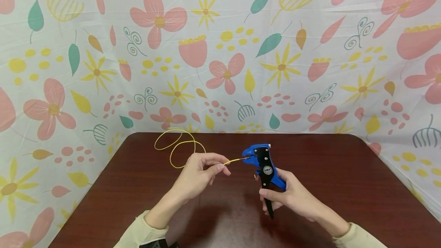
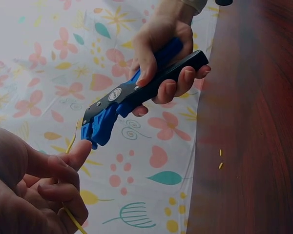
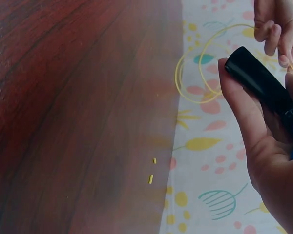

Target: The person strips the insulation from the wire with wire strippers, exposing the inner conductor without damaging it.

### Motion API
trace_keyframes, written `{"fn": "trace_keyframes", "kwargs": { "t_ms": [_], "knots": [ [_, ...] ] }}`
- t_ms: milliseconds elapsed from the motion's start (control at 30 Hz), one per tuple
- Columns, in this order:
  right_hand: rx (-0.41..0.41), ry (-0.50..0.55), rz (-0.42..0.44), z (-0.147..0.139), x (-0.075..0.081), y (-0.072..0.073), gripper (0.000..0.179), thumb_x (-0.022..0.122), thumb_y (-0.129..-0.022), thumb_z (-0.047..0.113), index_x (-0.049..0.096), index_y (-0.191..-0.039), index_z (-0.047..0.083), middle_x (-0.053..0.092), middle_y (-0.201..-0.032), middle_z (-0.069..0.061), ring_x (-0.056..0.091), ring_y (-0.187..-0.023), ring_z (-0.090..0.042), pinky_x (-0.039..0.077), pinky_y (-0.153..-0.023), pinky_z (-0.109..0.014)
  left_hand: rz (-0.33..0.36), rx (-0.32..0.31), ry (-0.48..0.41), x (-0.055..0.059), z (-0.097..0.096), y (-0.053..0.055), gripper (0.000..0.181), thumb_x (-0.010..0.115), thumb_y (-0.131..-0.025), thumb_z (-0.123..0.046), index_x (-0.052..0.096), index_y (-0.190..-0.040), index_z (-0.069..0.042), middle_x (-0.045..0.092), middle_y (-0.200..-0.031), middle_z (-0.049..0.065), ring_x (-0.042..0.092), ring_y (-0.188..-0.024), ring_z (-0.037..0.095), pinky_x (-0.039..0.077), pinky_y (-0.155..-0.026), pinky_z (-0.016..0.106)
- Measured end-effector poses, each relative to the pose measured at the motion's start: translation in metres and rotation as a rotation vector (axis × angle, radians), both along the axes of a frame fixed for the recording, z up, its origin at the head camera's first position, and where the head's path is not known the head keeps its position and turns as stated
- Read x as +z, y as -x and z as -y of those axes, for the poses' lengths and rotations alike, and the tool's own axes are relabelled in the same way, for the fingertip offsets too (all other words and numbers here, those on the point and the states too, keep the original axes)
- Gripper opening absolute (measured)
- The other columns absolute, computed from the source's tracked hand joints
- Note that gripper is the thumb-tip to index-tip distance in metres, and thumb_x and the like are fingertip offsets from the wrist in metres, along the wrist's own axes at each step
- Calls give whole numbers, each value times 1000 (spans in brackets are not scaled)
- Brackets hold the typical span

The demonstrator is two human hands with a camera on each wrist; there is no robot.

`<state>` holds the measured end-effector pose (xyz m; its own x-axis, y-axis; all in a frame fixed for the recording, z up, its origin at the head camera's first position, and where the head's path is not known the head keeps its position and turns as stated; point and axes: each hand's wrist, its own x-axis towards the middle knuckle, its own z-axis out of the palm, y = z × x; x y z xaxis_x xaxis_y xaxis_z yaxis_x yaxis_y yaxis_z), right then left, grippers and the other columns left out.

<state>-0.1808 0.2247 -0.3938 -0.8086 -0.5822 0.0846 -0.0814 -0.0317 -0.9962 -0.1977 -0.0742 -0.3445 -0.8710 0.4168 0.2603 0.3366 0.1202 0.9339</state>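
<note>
My left hand [image 1: 197,174] pinches a thin yellow wire [image 1: 233,161] between thumb and fingers, a little back from its end. That end looks thin and bare, and it reaches the mouth of a blue and black wire stripper [image 1: 267,170]. Whether the mouth touches the wire is too small to tell. My right hand [image 1: 294,194] holds the stripper upright by its handles, with the head towards the left hand. Behind the left hand the rest of the wire loops loosely. In the right wrist view the black handle [image 3: 259,78] lies between the thumb and fingers.
Two short yellow bits of insulation [image 2: 220,152] lie on the dark brown wooden table [image 1: 138,186]. A white cloth with a flower print [image 1: 220,22] hangs behind the table's far edge. Part of a black object [image 1: 155,243] shows by the left sleeve.
</note>
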Motion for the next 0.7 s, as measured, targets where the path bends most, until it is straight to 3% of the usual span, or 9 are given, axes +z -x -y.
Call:
{"fn": "trace_keyframes", "kwargs": {
  "t_ms": [267, 533, 700],
  "knots": [
    [71, 61, 39, 5, -2, -2, 28, 58, -106, -2, 50, -132, -9, 63, -99, -30, 73, -79, -30, 57, -70, -68, -16, -6, 12, 0, 0, 1, 16, 62, -102, 4, 76, -111, 2, 77, -89, 15, 47, -53, 15, 42, -54, 22],
    [111, 112, 46, 10, -6, -2, 25, 55, -107, -3, 49, -130, -9, 65, -96, -27, 72, -79, -28, 56, -67, -70, -14, -22, 7, -1, -1, 2, 17, 62, -100, 8, 75, -112, 5, 76, -90, 22, 47, -52, 17, 40, -53, 23],
    [142, 143, 42, 14, -7, -2, 24, 53, -107, -4, 49, -131, -8, 65, -96, -29, 72, -79, -29, 55, -66, -71, -24, -20, 17, 0, -1, 2, 18, 62, -100, 8, 76, -111, 4, 77, -87, 16, 47, -52, 19, 39, -52, 22]
  ]
}}
